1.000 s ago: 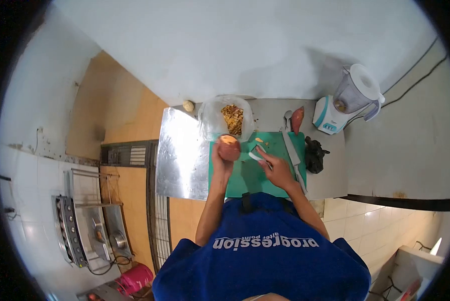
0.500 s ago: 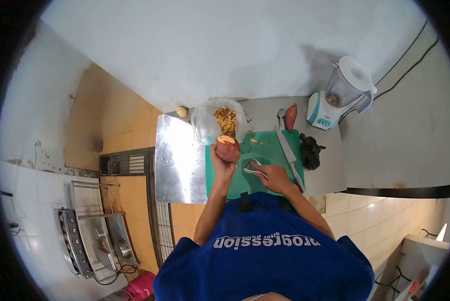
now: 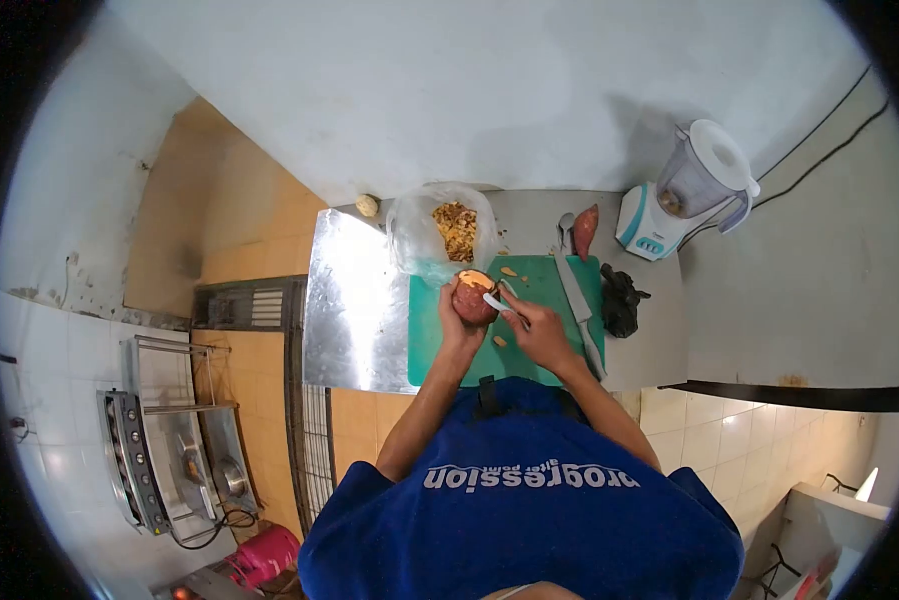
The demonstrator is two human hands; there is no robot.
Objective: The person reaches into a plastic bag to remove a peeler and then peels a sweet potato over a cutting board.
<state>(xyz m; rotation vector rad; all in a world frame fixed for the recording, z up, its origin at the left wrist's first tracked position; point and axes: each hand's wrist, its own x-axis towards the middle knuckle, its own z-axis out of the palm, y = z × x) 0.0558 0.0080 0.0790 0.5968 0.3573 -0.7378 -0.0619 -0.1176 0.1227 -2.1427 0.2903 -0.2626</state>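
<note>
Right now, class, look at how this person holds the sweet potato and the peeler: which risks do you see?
1. The left hand cups the sweet potato in the air while the right hand sets the white peeler against it; a slip could nick the fingers.
2. The long knife lies on the green cutting board right beside the right forearm, so an elbow might knock it.
</note>
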